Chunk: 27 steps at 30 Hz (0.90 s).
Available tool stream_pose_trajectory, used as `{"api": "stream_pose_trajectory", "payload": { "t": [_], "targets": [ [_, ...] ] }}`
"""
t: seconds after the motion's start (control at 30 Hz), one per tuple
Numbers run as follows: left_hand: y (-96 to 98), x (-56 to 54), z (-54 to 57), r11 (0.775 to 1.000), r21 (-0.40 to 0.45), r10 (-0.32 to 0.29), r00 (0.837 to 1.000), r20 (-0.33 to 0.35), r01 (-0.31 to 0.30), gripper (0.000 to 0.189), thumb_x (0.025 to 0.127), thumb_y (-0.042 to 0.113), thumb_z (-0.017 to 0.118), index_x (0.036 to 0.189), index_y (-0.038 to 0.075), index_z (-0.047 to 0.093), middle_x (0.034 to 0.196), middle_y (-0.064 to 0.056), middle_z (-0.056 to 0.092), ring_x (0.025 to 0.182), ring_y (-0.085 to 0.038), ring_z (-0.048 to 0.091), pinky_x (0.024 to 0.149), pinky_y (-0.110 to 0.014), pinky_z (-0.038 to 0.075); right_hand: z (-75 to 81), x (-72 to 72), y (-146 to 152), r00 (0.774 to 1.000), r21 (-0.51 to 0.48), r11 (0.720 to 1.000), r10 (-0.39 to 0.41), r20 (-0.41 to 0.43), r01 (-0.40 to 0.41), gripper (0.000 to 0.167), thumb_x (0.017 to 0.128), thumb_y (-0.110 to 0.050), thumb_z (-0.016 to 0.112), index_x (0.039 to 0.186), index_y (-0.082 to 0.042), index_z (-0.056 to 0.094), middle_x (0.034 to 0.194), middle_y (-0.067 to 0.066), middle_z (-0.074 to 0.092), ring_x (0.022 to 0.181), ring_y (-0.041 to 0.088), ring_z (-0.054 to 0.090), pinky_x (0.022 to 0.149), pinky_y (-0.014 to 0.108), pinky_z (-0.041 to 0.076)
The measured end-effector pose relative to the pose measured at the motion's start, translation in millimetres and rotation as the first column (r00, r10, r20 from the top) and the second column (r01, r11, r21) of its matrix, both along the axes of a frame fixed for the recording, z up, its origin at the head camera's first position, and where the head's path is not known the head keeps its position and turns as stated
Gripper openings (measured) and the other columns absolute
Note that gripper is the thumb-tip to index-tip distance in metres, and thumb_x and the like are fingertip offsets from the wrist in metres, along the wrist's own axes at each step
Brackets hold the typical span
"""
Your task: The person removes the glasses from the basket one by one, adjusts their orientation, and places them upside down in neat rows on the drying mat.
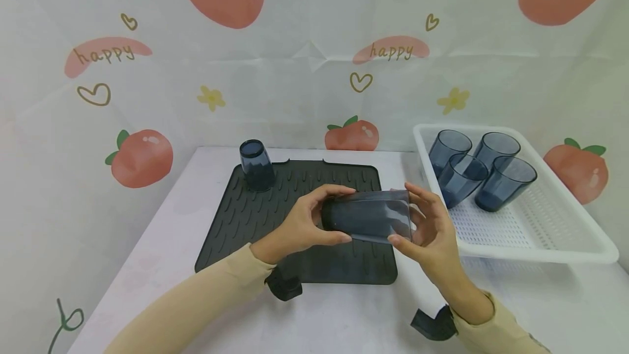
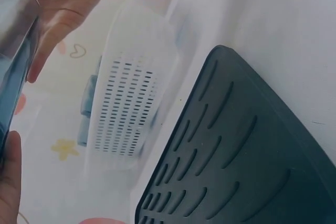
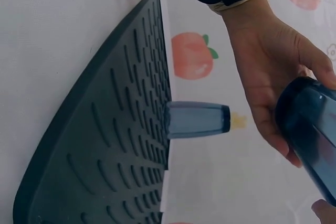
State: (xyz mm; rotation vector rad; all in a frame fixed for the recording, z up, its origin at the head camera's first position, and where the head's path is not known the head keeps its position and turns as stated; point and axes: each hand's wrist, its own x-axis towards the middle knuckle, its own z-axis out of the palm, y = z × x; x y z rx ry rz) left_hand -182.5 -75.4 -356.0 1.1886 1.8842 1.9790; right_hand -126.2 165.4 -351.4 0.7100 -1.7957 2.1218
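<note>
A dark blue-grey drinking glass (image 1: 368, 214) lies sideways in the air over the drying mat (image 1: 236, 234), held between both hands. Its thick base end is gripped by my left hand (image 1: 307, 223), thumb below and fingers above. At the rim end, on the right, my right hand (image 1: 429, 228) holds it between thumb and fingers. Another glass (image 1: 257, 167) stands upside down on the mat's far left corner. In the right wrist view, the held glass (image 3: 310, 124) shows its base against the left hand (image 3: 273, 61).
A white perforated basket (image 1: 530, 253) stands on the right of the white table (image 1: 162, 266). Several matching glasses (image 1: 506, 179) stand in it, rims up and tilted. A fruit-patterned cloth (image 1: 295, 86) hangs behind the table.
</note>
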Motion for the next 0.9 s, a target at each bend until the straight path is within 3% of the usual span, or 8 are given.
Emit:
{"api": "stream_pose_trajectory", "payload": {
  "t": [0.53,0.73,0.9],
  "targets": [
    [-4.6,-2.0,5.0,0.996,0.088,0.024,1.000,-0.018,-0.022,0.065,0.076,0.003,0.081,0.130,-0.004,0.045,0.129,-0.025,0.049,0.109,-0.024,0.055,0.090,-0.035,0.054,-6.6,-1.0,5.0,0.998,0.075,0.997,0.006,0.057,-0.010,0.083,0.069,0.023,0.066,0.143,0.000,0.036,0.131,0.010,0.048,0.114,0.016,0.055,0.086,0.024,0.054],
    [-4.9,-2.2,6.7,0.994,0.110,0.021,0.999,-0.037,-0.016,0.067,0.077,0.011,0.082,0.130,-0.006,0.044,0.128,-0.028,0.048,0.107,-0.022,0.056,0.088,-0.036,0.055,-8.4,-0.9,8.8,0.997,0.184,0.983,-0.002,0.083,-0.014,0.083,0.070,0.021,0.068,0.144,0.000,0.035,0.130,0.001,0.051,0.114,0.011,0.054,0.090,0.020,0.051],
    [-5.4,-1.9,8.4,0.994,0.109,0.011,0.999,-0.036,-0.007,0.068,0.077,0.012,0.082,0.130,-0.005,0.043,0.130,-0.029,0.048,0.110,-0.021,0.055,0.090,-0.036,0.054,-10.1,-2.6,12.1,0.993,0.314,0.949,-0.004,0.115,-0.033,0.081,0.074,0.015,0.072,0.144,0.000,0.034,0.131,-0.001,0.051,0.113,0.007,0.053,0.089,0.017,0.049]
  ]
}}
